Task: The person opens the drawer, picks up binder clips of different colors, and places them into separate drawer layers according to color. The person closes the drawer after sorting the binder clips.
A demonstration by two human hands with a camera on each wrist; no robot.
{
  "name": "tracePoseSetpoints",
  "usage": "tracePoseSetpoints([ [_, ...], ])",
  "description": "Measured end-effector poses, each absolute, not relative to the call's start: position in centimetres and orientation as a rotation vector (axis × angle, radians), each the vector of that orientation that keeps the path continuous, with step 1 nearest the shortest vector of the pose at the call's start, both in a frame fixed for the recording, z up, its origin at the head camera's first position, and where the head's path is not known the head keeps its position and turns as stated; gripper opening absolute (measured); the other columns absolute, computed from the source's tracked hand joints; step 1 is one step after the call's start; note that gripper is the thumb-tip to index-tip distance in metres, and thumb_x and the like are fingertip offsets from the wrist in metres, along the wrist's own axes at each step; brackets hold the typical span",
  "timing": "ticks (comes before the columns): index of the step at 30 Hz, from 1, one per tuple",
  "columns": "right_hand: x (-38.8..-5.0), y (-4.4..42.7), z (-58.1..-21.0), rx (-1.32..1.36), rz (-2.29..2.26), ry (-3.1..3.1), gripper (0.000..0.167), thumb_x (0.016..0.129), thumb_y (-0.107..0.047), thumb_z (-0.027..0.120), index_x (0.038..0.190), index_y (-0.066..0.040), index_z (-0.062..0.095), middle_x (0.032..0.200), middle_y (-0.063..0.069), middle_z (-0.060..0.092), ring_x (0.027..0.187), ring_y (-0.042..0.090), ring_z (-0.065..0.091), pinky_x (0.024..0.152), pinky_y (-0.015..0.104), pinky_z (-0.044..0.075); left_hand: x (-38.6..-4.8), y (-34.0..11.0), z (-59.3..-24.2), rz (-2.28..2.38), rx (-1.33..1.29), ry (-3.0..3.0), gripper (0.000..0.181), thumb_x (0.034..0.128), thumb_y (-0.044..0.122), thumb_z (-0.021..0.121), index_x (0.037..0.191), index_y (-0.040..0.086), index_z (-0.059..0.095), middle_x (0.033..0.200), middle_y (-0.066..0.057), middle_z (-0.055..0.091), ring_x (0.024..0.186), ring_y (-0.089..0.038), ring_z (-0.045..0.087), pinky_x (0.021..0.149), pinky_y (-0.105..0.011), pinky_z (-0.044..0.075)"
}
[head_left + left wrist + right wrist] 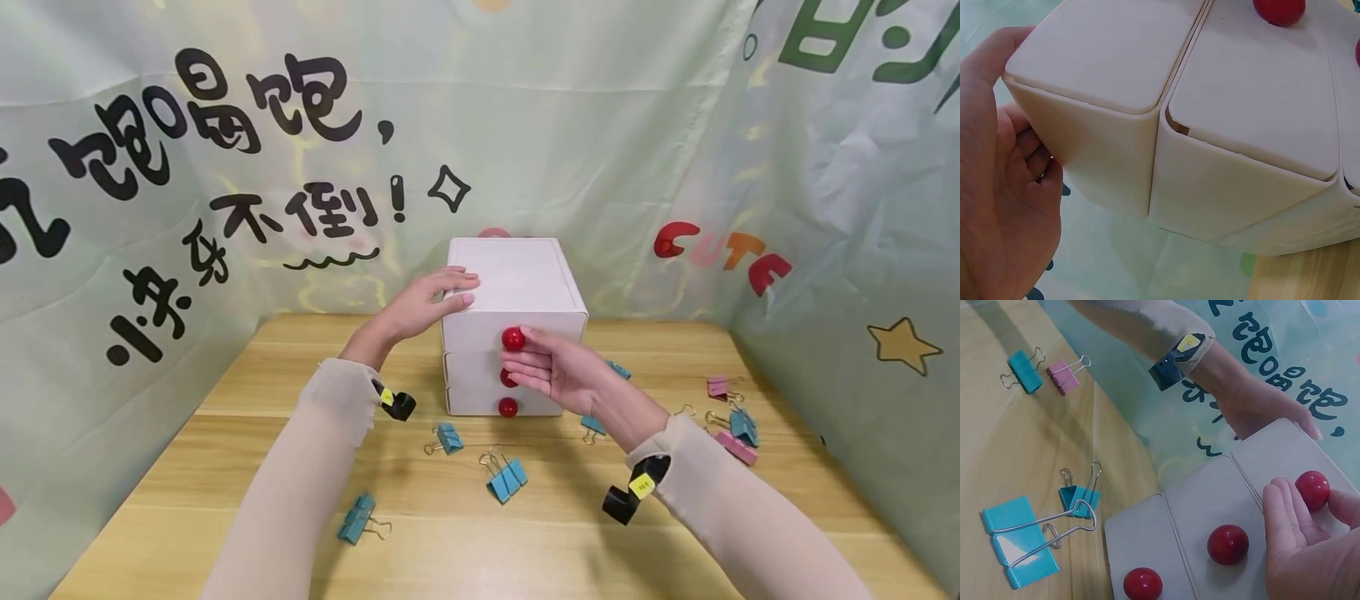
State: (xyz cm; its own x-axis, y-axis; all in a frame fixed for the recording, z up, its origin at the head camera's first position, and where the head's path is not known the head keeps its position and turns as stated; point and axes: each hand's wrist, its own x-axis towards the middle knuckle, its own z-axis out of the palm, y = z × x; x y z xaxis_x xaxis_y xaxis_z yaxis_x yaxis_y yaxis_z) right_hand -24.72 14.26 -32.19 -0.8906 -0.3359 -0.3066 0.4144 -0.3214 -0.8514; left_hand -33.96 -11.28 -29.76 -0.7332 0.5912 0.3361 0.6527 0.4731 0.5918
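Observation:
A white box with three stacked drawers stands on the table, each drawer bearing a round red knob on its front. The drawer fronts look closed. My left hand rests on the box's upper left edge, thumb over the front corner in the left wrist view and the other fingers along the side. At the top red knob, my right hand pinches between thumb and fingers. Its fingers partly cover the middle knob in the head view. The bottom knob shows fully.
Teal binder clips lie scattered before the box. More teal and pink clips lie at the right of the table, some behind my right forearm. A pink clip shows in the right wrist view. A printed curtain hangs behind.

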Motion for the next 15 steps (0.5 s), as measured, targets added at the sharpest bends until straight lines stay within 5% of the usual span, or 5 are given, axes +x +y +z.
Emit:
tracePoseSetpoints([
  [15, -24.59, 14.28, -33.09, 0.066, -2.228, 1.563, 0.052, 0.095, -0.039, 0.063, 0.131, -0.003, 0.053, 0.119, 0.02, 0.066, 0.112, 0.033, 0.063, 0.093, 0.037, 0.052, -33.71, -11.07, -30.04, -1.069, -1.086, -2.585, 0.044, 0.0991, 0.033, 0.056, 0.137, 0.01, 0.058, 0.146, -0.005, 0.049, 0.142, -0.019, 0.031, 0.117, -0.039, 0.02],
])
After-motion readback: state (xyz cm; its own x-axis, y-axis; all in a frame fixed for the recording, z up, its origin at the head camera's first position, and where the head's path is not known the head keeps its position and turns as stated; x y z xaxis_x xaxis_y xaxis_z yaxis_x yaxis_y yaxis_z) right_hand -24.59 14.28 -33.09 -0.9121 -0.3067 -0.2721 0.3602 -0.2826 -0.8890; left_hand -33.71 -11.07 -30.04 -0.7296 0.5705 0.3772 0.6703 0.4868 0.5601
